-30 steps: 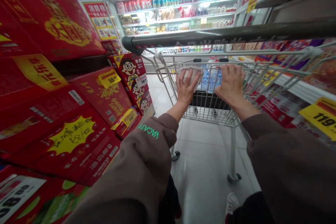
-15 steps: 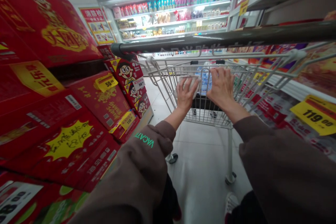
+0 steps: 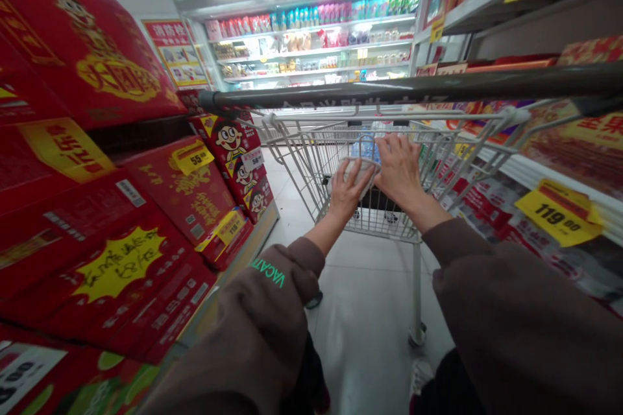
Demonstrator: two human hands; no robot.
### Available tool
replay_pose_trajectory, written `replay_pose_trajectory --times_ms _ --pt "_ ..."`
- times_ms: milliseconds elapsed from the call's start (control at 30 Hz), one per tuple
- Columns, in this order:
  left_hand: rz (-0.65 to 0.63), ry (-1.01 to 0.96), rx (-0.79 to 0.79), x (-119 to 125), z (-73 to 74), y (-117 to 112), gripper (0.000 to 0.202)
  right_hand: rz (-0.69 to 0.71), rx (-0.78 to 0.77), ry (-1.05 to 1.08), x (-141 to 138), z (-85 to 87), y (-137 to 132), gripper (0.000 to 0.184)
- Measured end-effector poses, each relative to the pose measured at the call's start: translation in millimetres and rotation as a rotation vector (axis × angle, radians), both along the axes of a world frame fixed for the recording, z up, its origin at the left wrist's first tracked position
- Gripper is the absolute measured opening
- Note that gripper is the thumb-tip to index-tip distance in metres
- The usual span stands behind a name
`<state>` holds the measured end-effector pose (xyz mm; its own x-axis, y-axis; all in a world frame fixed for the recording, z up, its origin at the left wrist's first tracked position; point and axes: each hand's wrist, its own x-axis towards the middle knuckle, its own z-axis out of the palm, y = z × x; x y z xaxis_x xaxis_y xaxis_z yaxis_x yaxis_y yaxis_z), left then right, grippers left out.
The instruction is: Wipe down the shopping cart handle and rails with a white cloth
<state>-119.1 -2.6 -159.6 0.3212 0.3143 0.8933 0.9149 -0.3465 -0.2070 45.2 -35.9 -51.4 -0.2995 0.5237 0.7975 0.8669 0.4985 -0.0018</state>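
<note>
A grey wire shopping cart (image 3: 335, 220) stands in front of me, its dark handlebar (image 3: 370, 92) crossing above my hands. My left hand (image 3: 346, 189) has its fingers curled over a crumpled white, cloth-like wad (image 3: 366, 172) against the near wire panel. Close beside it, my right hand (image 3: 402, 168) is bent with its fingertips at the same panel. Its thumb side comes near the wad's edge; what its fingers grip is hidden. Bluish clear bottles (image 3: 361, 142) show through the wires beyond my hands.
Red gift boxes (image 3: 170, 188) with yellow price tags are stacked on the left. Shelves of packaged goods (image 3: 511, 227) line the right side. A lit refrigerated case (image 3: 311, 32) stands ahead. Cart wheels (image 3: 417, 334) rest on the pale tiled floor (image 3: 363, 324).
My right hand has shifted left along the panel until it is close beside my left hand. The left hand and wad have moved slightly lower in view.
</note>
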Motion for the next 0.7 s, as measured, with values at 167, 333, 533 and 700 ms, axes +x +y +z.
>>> replay_pose_trajectory --times_ms 167,333,533,700 --pt "-0.081 0.009 -0.006 -3 -9.8 -17 0.042 0.032 -0.003 -0.023 8 3.4 -2 0.054" --pt "-0.129 -0.073 0.07 30 43.2 -16 0.05 0.041 0.063 0.058 50 -4.9 1 0.069" --pt "-0.049 -0.096 0.026 55 27.3 -2 0.043 -0.098 0.014 0.052 100 -11.7 5 0.084" --pt "-0.073 -0.05 -0.039 61 9.4 -7 0.039 -0.092 -0.041 -0.004 112 13.8 9 0.07"
